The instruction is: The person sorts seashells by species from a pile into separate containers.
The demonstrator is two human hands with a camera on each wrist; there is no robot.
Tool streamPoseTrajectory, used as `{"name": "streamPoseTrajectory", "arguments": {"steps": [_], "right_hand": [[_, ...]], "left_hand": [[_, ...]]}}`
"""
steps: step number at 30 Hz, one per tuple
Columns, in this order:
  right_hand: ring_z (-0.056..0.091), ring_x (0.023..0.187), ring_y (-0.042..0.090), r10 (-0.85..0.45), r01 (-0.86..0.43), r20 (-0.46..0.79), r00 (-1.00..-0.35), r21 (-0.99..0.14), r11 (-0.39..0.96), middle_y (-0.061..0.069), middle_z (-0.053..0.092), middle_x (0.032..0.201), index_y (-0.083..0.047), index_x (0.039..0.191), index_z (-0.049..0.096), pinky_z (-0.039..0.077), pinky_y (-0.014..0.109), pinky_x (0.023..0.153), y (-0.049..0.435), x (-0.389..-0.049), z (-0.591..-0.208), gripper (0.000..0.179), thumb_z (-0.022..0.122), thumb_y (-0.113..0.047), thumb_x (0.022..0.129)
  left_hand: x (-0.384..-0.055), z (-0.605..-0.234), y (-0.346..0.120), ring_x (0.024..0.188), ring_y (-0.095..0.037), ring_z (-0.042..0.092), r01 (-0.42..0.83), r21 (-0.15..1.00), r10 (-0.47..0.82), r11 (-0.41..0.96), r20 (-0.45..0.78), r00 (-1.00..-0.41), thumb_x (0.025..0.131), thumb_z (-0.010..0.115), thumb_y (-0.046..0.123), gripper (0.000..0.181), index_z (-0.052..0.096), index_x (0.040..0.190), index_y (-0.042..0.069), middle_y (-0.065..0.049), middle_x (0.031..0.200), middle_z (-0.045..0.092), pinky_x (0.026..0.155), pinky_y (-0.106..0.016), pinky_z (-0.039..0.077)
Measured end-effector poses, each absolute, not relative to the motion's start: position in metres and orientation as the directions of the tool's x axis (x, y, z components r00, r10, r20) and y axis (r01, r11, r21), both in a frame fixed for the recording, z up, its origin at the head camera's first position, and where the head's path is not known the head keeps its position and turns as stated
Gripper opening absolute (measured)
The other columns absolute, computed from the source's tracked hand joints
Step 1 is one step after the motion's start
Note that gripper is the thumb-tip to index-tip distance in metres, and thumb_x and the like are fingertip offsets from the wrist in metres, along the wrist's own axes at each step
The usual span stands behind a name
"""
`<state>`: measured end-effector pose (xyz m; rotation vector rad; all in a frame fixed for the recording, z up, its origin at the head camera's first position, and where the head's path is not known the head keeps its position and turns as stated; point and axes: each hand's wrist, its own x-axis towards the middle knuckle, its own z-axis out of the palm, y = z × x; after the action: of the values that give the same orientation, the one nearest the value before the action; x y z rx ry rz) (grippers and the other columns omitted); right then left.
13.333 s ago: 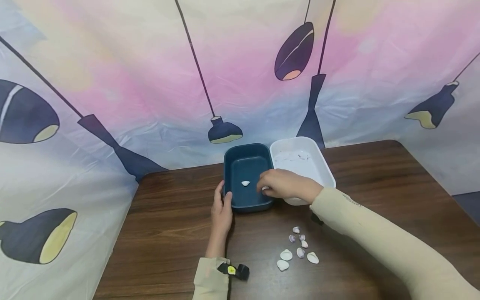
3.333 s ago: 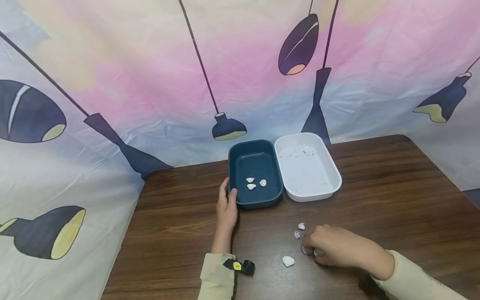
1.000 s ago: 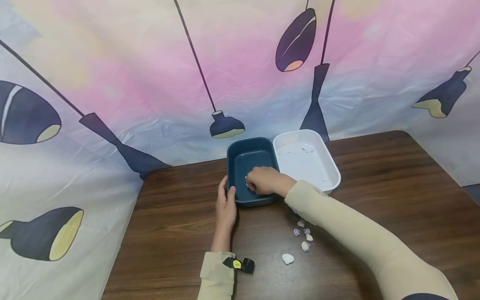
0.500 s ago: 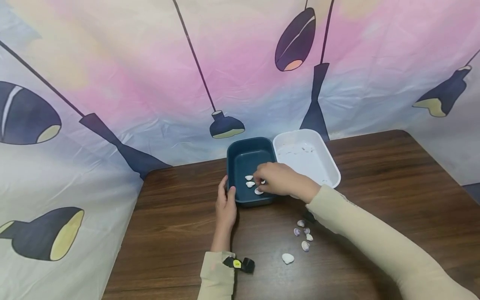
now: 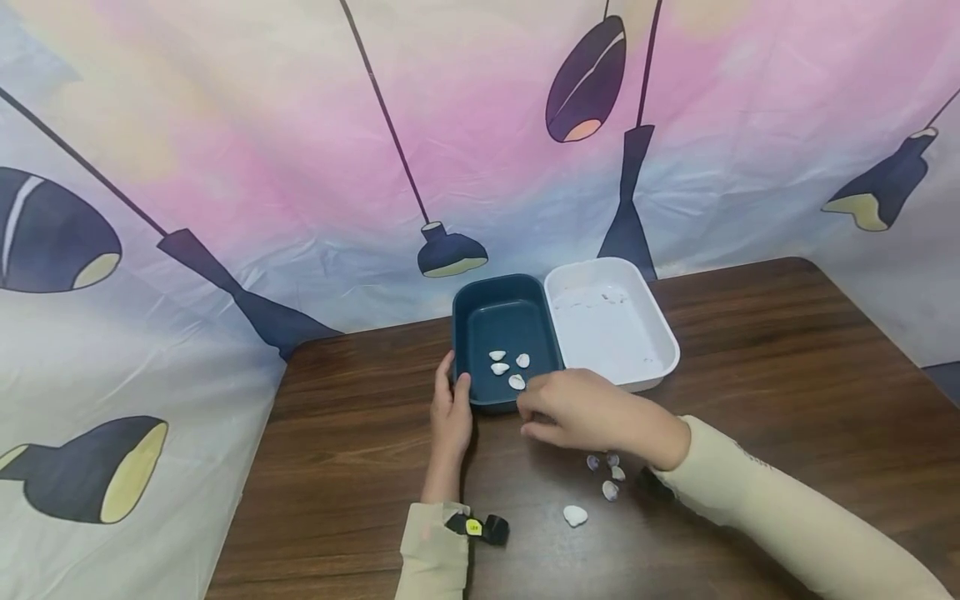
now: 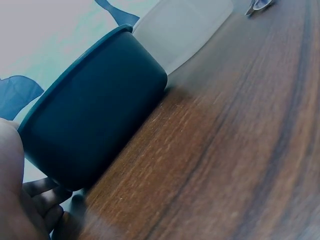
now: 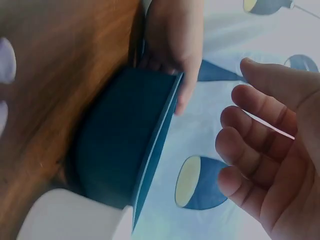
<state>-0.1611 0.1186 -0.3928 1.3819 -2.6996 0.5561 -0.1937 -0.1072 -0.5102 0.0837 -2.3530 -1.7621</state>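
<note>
My left hand (image 5: 452,421) holds the near left corner of the dark teal tray (image 5: 501,292), thumb at the rim and fingers along its side. Inside that tray lie several small white seashells (image 5: 517,382), apart from one another. My right hand (image 5: 592,414) hovers over the tray's near right corner, and in the right wrist view its fingers (image 7: 235,145) are loosely bent with nothing between them. On the table past that hand are more small shells (image 5: 610,490), some purplish, and one larger white shell (image 5: 575,516) nearer to me. The right hand may hide another shell.
A white tray (image 5: 611,333) stands against the teal tray's right side, with small specks inside. Both are on a dark wooden table (image 5: 337,467), near its back edge. Behind hangs a cloth (image 5: 300,125) printed with lamps.
The right hand went from the table into the teal tray with a shell and let it go there. It has since drawn back over the near rim. The left hand stays put.
</note>
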Motion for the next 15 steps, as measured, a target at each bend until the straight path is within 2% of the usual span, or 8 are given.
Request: {"name": "streamPoseTrajectory", "arguments": {"steps": [5, 9, 15], "right_hand": [[0.05, 0.064, 0.002, -0.806, -0.8, 0.134, -0.576, -0.295, 0.523, -0.009, 0.062, 0.078, -0.018, 0.09, 0.072, 0.046, 0.022, 0.058, 0.118, -0.144, -0.402, 0.013, 0.08, -0.027, 0.094], [0.056, 0.067, 0.002, -0.829, -0.806, 0.066, -0.556, -0.286, 0.518, -0.013, 0.061, 0.078, -0.022, 0.084, 0.069, 0.049, 0.026, 0.06, 0.117, -0.132, -0.416, 0.016, 0.08, -0.029, 0.093], [0.047, 0.062, 0.002, -0.84, -0.794, -0.033, -0.542, -0.308, 0.524, -0.016, 0.053, 0.073, -0.025, 0.078, 0.064, 0.042, 0.026, 0.055, 0.116, -0.115, -0.432, 0.025, 0.084, -0.036, 0.088]], "left_hand": [[-0.194, -0.512, -0.108, 0.151, -0.035, 0.039, 0.078, 0.954, -0.162, 0.288, 0.129, -0.978, 0.114, 0.047, 0.028, 0.052, 0.039, 0.163, 0.016, -0.013, 0.165, 0.043, 0.121, -0.062, 0.028], [-0.194, -0.512, -0.108, 0.152, -0.034, 0.038, 0.084, 0.954, -0.162, 0.287, 0.135, -0.978, 0.114, 0.046, 0.027, 0.052, 0.038, 0.163, 0.015, -0.013, 0.165, 0.041, 0.122, -0.061, 0.028], [-0.194, -0.511, -0.108, 0.153, -0.033, 0.036, 0.076, 0.957, -0.158, 0.279, 0.124, -0.98, 0.114, 0.046, 0.029, 0.051, 0.038, 0.164, 0.02, -0.011, 0.166, 0.04, 0.123, -0.06, 0.027]]}}
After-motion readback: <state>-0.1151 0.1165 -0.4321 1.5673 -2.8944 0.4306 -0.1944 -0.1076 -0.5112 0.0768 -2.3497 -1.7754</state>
